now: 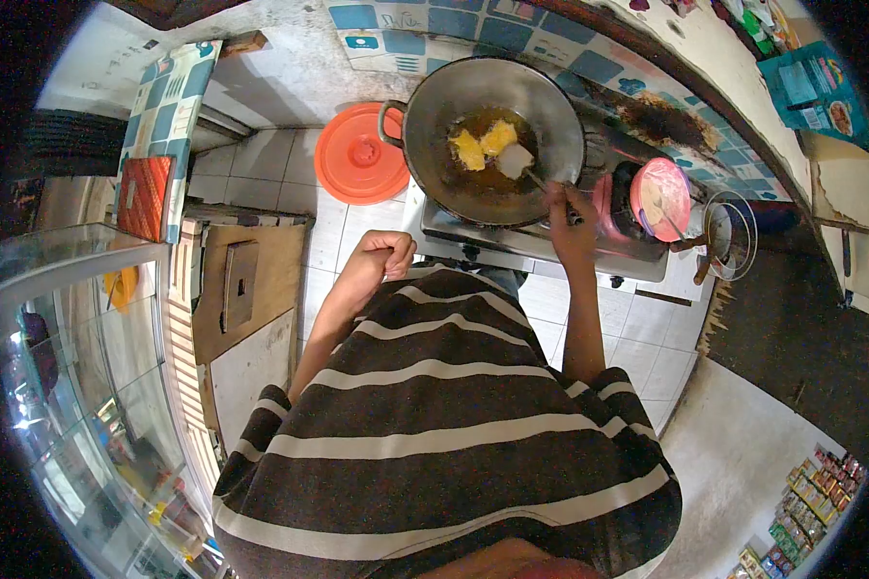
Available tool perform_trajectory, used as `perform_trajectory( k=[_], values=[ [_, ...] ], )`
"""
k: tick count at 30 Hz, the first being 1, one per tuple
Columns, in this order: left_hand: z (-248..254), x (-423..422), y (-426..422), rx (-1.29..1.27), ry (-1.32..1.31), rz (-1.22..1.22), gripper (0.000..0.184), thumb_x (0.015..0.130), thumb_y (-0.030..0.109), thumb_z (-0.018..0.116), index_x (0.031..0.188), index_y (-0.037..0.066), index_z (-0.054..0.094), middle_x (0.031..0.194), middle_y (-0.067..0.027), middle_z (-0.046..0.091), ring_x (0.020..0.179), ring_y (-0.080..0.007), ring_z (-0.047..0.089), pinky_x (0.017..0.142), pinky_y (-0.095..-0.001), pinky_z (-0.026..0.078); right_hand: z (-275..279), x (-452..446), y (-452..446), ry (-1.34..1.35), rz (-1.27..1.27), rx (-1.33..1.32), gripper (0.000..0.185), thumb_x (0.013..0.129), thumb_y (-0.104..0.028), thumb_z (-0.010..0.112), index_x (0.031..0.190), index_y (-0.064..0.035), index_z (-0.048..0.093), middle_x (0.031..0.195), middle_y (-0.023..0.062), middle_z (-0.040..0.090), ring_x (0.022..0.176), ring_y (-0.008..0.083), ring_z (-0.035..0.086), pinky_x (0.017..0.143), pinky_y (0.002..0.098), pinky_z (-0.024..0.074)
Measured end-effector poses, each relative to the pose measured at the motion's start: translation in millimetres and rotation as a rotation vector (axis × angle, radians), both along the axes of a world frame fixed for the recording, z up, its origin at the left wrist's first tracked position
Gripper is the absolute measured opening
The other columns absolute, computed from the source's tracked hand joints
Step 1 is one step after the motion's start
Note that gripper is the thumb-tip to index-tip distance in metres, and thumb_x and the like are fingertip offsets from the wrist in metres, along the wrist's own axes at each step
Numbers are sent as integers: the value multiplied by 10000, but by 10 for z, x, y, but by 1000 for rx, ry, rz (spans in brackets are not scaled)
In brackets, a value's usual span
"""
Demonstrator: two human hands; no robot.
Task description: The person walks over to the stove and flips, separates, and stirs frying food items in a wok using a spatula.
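A large metal wok [425,145] sits on the stove [541,246] with dark oil in its bottom. Two yellow fried pieces [468,151] lie in the oil near the middle. My right hand [572,210] is closed around the handle of a spatula [516,161] at the wok's near right rim. The spatula's flat blade is down in the oil, right beside the fried pieces. My left hand [386,254] is held as a fist in front of my striped shirt, apart from the wok, and nothing shows in it.
An orange lid [362,154] lies left of the wok. To the right stand a pink bowl [661,200] of batter with a spoon in it and a wire strainer [732,236]. A wooden cabinet [246,280] and a glass case [97,367] are at my left.
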State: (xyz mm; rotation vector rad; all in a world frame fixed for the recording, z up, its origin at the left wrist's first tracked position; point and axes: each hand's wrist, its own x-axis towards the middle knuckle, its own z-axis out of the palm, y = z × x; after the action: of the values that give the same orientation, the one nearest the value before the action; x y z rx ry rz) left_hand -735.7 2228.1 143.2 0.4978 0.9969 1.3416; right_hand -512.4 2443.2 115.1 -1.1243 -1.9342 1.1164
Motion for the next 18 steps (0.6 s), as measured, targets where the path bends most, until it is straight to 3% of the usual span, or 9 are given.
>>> perform_trajectory(
  k=[6, 8, 9, 11, 13, 16, 18],
  values=[
    [7, -14, 6, -1, -10, -7, 265, 747, -91, 389, 553, 90, 375, 553, 12, 382, 503, -65, 294, 469, -215, 217, 322, -2, -11, -191, -85, 49, 375, 908, -341, 579, 916, 28, 649, 727, 166, 637, 632, 228, 609, 608, 335, 478],
    [5, -14, 15, -1, -8, -16, 266, 749, -88, 392, 554, 91, 373, 553, 12, 382, 505, -64, 295, 469, -215, 218, 292, -12, 37, -250, -93, 45, 363, 907, -342, 581, 911, 13, 660, 757, 151, 646, 750, 225, 595, 739, 340, 427],
    [7, -14, 17, -4, -5, -18, 265, 750, -86, 393, 554, 92, 373, 553, 13, 382, 505, -64, 295, 470, -215, 218, 295, -31, 54, -273, -84, 0, 334, 908, -323, 587, 898, 0, 671, 792, 129, 655, 880, 214, 578, 882, 343, 376],
    [4, -15, 19, -8, 0, -21, 265, 750, -84, 396, 555, 93, 372, 553, 14, 381, 507, -64, 295, 471, -215, 219, 144, -61, 126, -286, -94, -52, 306, 913, -304, 588, 897, -13, 679, 815, 94, 657, 942, 180, 568, 944, 324, 368],
    [-14, -16, 14, -8, 3, -24, 264, 749, -82, 400, 555, 94, 371, 553, 14, 380, 508, -64, 295, 472, -214, 220, -168, -83, 174, -268, -136, -69, 305, 922, -304, 578, 923, -14, 673, 790, 66, 642, 806, 132, 579, 779, 279, 455],
    [-10, -20, 9, 3, 7, -25, 262, 748, -82, 401, 556, 94, 372, 555, 14, 382, 507, -64, 299, 473, -210, 224, -129, -103, 156, -146, -137, -282, 423, 897, -390, 592, 947, 26, 648, 903, 160, 672, 906, 261, 626, 827, 345, 466],
    [-22, -18, -6, -9, -21, -17, 263, 748, -83, 401, 555, 95, 372, 557, 13, 384, 506, -63, 303, 473, -208, 226, 44, -122, 168, -39, -43, -298, 436, 892, -396, 597, 987, 27, 649, 932, 155, 677, 956, 279, 623, 862, 351, 460]
  ],
)
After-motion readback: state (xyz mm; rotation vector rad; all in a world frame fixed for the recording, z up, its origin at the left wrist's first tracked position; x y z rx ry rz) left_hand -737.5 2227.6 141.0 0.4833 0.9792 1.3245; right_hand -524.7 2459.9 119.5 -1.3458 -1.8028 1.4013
